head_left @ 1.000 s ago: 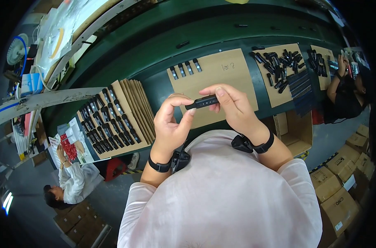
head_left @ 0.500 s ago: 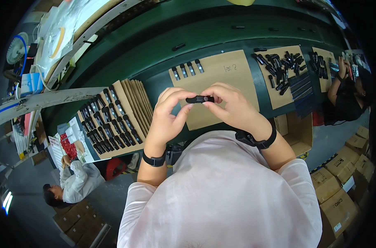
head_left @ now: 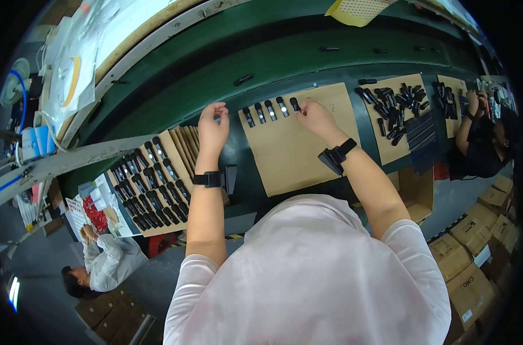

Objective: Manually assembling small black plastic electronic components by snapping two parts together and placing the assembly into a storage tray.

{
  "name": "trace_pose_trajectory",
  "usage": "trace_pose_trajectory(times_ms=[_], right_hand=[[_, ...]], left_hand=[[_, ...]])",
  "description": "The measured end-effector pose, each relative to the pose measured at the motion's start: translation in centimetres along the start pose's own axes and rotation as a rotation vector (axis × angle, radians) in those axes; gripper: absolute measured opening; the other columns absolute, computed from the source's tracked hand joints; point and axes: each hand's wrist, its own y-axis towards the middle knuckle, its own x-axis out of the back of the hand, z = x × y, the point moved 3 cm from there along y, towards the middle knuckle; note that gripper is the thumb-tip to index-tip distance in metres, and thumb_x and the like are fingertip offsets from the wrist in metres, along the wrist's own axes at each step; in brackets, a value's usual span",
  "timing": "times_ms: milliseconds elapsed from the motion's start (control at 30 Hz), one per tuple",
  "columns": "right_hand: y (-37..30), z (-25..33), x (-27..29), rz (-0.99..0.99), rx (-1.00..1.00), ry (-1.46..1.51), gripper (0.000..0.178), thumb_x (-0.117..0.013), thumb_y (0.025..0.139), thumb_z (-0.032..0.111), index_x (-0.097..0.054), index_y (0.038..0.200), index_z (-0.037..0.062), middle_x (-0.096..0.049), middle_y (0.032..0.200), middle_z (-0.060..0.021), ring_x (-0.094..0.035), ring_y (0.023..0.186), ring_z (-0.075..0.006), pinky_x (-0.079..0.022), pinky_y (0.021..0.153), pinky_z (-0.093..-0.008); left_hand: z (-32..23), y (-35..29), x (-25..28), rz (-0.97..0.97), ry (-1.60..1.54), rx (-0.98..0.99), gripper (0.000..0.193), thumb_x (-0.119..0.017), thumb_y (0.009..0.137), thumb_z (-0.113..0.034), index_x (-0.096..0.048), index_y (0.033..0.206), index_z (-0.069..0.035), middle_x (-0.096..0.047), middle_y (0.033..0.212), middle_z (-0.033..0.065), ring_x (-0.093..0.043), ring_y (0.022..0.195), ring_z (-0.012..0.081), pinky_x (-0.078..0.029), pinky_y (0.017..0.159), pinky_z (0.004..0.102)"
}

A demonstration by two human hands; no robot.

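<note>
Left hand [head_left: 213, 126] empty, half-curled; right hand [head_left: 318, 119] pinching black device [head_left: 294, 104], lower end hidden.

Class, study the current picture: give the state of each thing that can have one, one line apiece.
Right hand: pinching
Held black device: gripped in that hand, at the row's right end
Left hand: raised, fingers curled, no object visible
Four black devices: lined up in a row
Middle cardboard sheet: flat, partly covered
Right-hand devices: jumbled
Carton under the bench: open
</note>
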Motion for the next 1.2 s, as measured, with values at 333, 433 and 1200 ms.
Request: trace_pose_trajectory(times_ms=[333, 433, 1200], right_hand=[[2.7, -0.2, -2.3, 0.02, -0.104, -0.198, 0.024, -0.066, 0.081, 0.024, -0.057, 0.091, 0.0033, -0.067, 0.084, -0.016, -0.065, 0.079, -0.0357, -0.051, 0.068, -0.0434], [2.8, -1.0, -2.6, -0.028, -0.079, -0.23, 0.028, -0.067, 0.082, 0.026, -0.057, 0.095, 0.0039, -0.066, 0.085, -0.0163, -0.065, 0.079, -0.0349, -0.051, 0.069, -0.0433], [-8.3, 1.8, 4.0, -0.044, 0.151, 0.247, 0.021, -0.063, 0.085, 0.003, -0.057, 0.105, 0.0035, -0.057, 0.086, -0.008, -0.055, 0.068, -0.0163, -0.046, 0.062, -0.0275]], left_hand=[[7.4, 3.7, -2.8, -0.066, 0.072, 0.025, 0.019, -0.065, 0.081, -0.004, -0.063, 0.1, 0.0, -0.064, 0.089, 0.0123, -0.063, 0.08, 0.0235, -0.051, 0.076, 0.0348], [8.1, 5.0, -3.9, -0.051, 0.093, -0.015, 0.022, -0.067, 0.08, -0.005, -0.063, 0.102, -0.001, -0.064, 0.09, 0.0126, -0.062, 0.082, 0.0251, -0.051, 0.078, 0.0361], [6.5, 3.6, -3.7, -0.136, -0.143, 0.113, 0.022, -0.067, 0.086, -0.01, -0.063, 0.106, -0.002, -0.061, 0.079, 0.0068, -0.058, 0.072, 0.0161, -0.049, 0.072, 0.0284]])
